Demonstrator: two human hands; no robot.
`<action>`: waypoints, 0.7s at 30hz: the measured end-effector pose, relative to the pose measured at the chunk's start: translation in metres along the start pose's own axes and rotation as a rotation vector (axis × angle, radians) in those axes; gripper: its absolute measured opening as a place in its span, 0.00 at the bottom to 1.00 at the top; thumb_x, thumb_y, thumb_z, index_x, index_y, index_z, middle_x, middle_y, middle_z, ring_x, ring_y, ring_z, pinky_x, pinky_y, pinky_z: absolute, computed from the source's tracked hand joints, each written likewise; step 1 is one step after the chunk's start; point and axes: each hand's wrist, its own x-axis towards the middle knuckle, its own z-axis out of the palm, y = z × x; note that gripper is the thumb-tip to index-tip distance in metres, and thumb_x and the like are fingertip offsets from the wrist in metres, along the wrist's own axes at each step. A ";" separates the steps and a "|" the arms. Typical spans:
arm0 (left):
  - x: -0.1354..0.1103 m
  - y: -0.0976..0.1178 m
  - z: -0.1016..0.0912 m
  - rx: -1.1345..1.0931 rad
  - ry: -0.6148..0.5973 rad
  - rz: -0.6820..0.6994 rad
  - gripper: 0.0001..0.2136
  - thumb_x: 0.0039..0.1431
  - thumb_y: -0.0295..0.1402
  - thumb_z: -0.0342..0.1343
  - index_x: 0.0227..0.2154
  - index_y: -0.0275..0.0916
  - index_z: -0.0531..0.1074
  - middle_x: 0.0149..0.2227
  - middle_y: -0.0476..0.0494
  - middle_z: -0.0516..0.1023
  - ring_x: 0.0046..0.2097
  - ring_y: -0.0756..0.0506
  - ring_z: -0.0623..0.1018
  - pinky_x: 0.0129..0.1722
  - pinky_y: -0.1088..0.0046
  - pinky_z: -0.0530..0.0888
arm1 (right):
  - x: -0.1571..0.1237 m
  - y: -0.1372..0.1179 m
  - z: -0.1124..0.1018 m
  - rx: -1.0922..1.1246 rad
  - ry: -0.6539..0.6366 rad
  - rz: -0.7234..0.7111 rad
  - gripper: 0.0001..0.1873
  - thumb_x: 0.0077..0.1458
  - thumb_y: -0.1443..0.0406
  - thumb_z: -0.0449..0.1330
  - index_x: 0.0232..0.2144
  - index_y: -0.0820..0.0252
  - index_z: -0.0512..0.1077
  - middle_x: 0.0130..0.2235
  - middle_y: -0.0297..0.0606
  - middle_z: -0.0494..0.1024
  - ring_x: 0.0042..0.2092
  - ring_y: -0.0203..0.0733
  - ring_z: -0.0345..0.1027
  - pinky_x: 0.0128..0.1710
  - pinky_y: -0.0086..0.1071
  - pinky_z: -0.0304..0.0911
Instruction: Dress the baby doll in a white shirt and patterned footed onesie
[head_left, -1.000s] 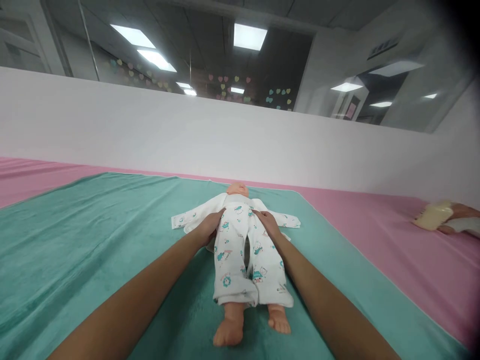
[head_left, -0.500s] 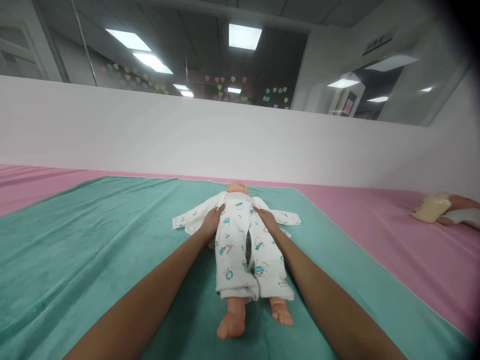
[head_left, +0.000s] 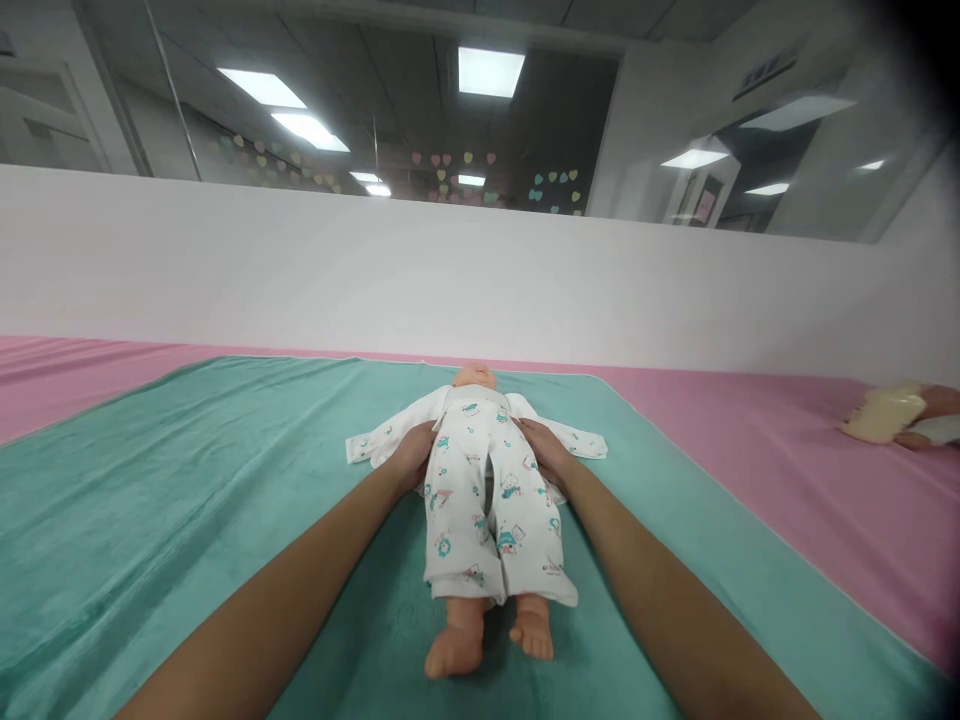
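A baby doll (head_left: 475, 376) lies on its back, head away from me and bare feet towards me. It wears white printed baby pants (head_left: 469, 500), pulled up to the waist, and a white long-sleeved top (head_left: 405, 420) with the sleeves spread out. At the left side of the waist, my left hand (head_left: 415, 452) is closed on the edge of the pants, its fingertips partly hidden. Opposite, my right hand (head_left: 544, 447) grips the pants at the right side, fingers curled against the cloth. An open slit shows between the pant legs.
Under the doll lies a green blanket (head_left: 225, 480) over a pink sheet (head_left: 750, 440). A white wall with a window above it stands at the back. At the far right, a pale yellow object (head_left: 885, 412) lies beside part of another doll-like limb (head_left: 941, 402).
Both hands have moved slightly outward and down along the pants' sides. The doll's legs have shifted a little left, and its right-hand foot has moved closer to the other.
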 end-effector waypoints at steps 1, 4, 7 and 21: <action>-0.001 0.000 0.000 -0.017 -0.047 0.006 0.11 0.47 0.33 0.54 0.34 0.35 0.72 0.37 0.38 0.77 0.40 0.40 0.75 0.38 0.64 0.73 | -0.004 -0.002 -0.003 0.092 -0.086 0.024 0.20 0.45 0.51 0.56 0.33 0.61 0.70 0.30 0.38 0.75 0.33 0.40 0.67 0.34 0.32 0.63; -0.003 0.002 -0.002 -0.049 -0.174 0.026 0.14 0.45 0.30 0.56 0.38 0.34 0.71 0.38 0.38 0.77 0.41 0.40 0.75 0.41 0.63 0.72 | -0.012 -0.007 -0.014 0.309 -0.322 0.087 0.21 0.42 0.58 0.61 0.40 0.60 0.69 0.35 0.39 0.75 0.37 0.40 0.69 0.40 0.33 0.64; -0.006 0.004 -0.004 -0.084 -0.243 0.031 0.16 0.44 0.28 0.57 0.40 0.34 0.71 0.39 0.38 0.77 0.43 0.40 0.75 0.43 0.63 0.71 | -0.017 -0.012 -0.023 0.364 -0.415 0.127 0.22 0.40 0.63 0.62 0.41 0.59 0.69 0.38 0.39 0.75 0.40 0.42 0.69 0.43 0.35 0.64; -0.007 -0.002 0.015 -0.279 -0.204 -0.006 0.12 0.46 0.29 0.55 0.36 0.35 0.73 0.36 0.39 0.78 0.41 0.39 0.75 0.40 0.62 0.72 | -0.005 0.004 -0.011 0.421 -0.354 0.117 0.22 0.35 0.70 0.62 0.39 0.62 0.70 0.37 0.41 0.77 0.40 0.45 0.70 0.40 0.38 0.67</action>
